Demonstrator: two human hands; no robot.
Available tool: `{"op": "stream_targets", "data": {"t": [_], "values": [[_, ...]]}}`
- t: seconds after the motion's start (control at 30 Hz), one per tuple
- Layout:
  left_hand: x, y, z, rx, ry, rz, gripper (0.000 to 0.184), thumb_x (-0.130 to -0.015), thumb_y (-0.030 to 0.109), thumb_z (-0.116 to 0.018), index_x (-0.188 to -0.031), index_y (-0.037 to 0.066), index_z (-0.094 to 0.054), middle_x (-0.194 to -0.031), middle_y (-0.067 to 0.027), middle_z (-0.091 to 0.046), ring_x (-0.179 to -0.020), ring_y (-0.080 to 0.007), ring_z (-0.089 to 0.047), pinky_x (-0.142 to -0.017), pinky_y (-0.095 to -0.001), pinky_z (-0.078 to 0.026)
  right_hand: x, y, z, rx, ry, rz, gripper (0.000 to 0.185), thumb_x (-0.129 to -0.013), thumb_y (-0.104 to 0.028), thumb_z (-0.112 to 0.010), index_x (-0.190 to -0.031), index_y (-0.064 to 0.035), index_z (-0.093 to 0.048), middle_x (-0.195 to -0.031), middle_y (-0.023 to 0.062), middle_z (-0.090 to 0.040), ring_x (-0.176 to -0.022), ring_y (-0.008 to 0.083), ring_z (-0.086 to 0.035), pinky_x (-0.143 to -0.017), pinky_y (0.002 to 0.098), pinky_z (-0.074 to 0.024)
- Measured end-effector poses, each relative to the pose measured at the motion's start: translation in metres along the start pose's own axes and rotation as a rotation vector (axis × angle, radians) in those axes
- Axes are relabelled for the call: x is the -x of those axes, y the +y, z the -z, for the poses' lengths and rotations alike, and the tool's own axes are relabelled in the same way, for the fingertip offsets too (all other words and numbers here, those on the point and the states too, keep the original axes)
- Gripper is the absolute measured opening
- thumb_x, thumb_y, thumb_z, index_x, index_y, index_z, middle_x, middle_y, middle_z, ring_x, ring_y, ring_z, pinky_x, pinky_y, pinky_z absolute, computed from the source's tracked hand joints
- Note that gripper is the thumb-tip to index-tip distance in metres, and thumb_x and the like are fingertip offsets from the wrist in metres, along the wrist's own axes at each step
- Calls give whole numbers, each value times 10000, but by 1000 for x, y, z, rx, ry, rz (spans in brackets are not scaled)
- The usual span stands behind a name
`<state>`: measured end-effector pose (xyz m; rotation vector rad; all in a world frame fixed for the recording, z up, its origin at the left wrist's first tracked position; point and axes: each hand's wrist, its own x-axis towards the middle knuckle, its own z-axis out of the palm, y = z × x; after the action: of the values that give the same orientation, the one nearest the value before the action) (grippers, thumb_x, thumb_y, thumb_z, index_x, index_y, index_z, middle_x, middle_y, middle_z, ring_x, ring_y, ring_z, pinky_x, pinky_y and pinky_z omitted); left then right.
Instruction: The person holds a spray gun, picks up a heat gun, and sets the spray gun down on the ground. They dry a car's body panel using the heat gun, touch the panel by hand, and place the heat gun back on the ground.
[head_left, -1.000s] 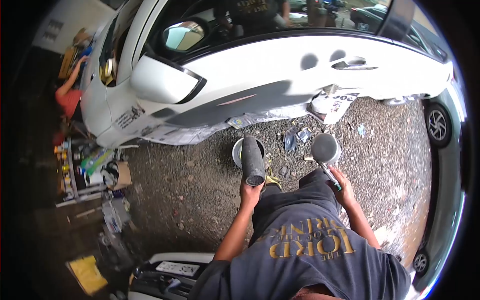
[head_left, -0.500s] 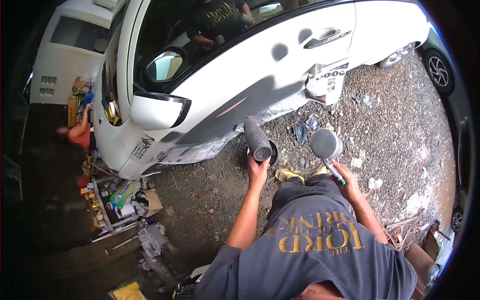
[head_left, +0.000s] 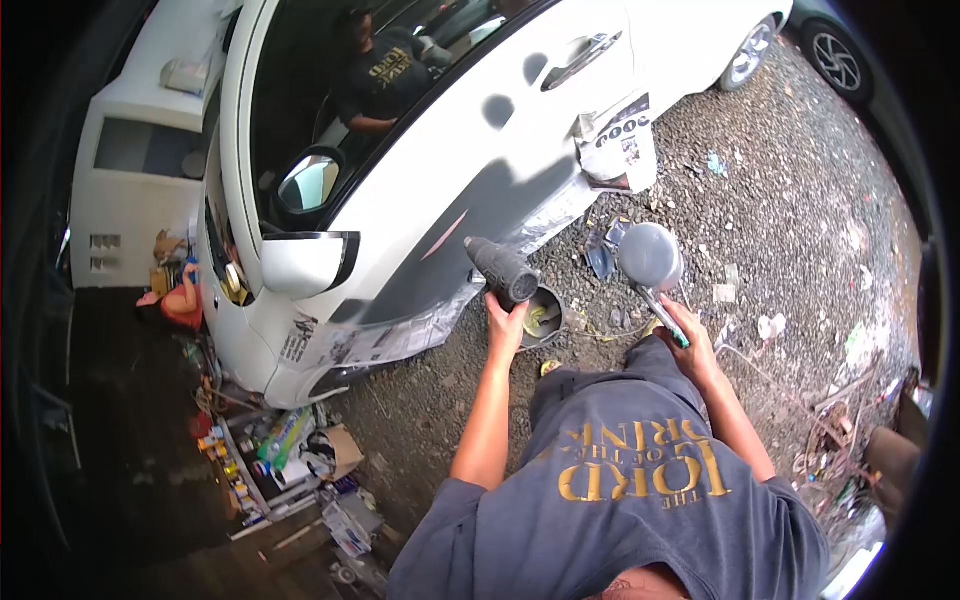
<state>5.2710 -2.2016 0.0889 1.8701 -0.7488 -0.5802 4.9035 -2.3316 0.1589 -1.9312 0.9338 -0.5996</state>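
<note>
My left hand (head_left: 508, 318) is closed around a dark heat gun (head_left: 503, 270), its nozzle angled up and left toward the white car door (head_left: 500, 190). Grey patches cover part of that door, and a thin pinkish streak shows on its lower half. In my right hand (head_left: 688, 335) is a metal-handled spray gun (head_left: 658, 300) with a grey round cup (head_left: 650, 255) on top and a green bit near the grip's end. Below the heat gun, a dark bucket (head_left: 553, 335) on the gravel holds something yellowish that I cannot make out.
Newspaper and plastic sheeting (head_left: 400, 338) mask the car's lower side. The side mirror (head_left: 310, 265) sticks out at left. Boxes and tools (head_left: 290, 460) lie at lower left, near a person in red (head_left: 182, 303). Scraps litter the gravel (head_left: 760, 220); a dark car (head_left: 835, 50) stands at right.
The view has shifted, and the car sits further left in it. The heat gun's nozzle has swung left, showing more of the bucket. Both hands keep their holds.
</note>
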Motion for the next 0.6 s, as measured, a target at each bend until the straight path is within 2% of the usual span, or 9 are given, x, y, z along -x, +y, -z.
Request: {"op": "stream_targets", "data": {"t": [0.03,0.1,0.37,0.47,0.6], "values": [[0,-6,6,-10,16,44,616,-847,176,-811,-1287,-59,-450,-1236,-176,-618,-1122,-230,-592,-1003,-376,-463,5,-4,-9,14,28,-1,597,-888,-123,-775,-1445,-99,-564,-1348,174,-646,-1253,351,-619,-1051,405,-488],[2,-20,25,-15,10,47,615,-848,173,-813,-1287,-60,-452,-1226,-175,-620,-1115,-238,-594,-1005,-377,-462,14,-7,-35,20,76,15,594,-890,-126,-776,-1445,-101,-566,-1352,172,-645,-1253,351,-616,-1054,406,-484],[48,-80,126,-174,-48,-6,657,-828,157,-837,-1317,-49,-449,-1309,-220,-575,-1202,-325,-577,-1055,-440,-439,75,-65,-156,-30,111,-59,616,-873,-127,-796,-1441,-76,-563,-1379,176,-627,-1269,338,-610,-1058,394,-483],[57,-82,150,-266,-124,-24,654,-822,171,-845,-1308,-44,-465,-1274,-238,-591,-1194,-363,-587,-1037,-455,-446,100,-89,-190,-45,150,-70,597,-869,-128,-799,-1422,-73,-581,-1367,179,-635,-1267,334,-615,-1049,390,-493],[37,-69,148,-286,-236,-77,641,-815,205,-839,-1291,-37,-484,-1229,-257,-608,-1175,-406,-594,-1015,-470,-454,124,-105,-215,17,240,-48,607,-861,-125,-804,-1424,-77,-581,-1363,173,-641,-1246,335,-630,-1031,392,-507]]}}
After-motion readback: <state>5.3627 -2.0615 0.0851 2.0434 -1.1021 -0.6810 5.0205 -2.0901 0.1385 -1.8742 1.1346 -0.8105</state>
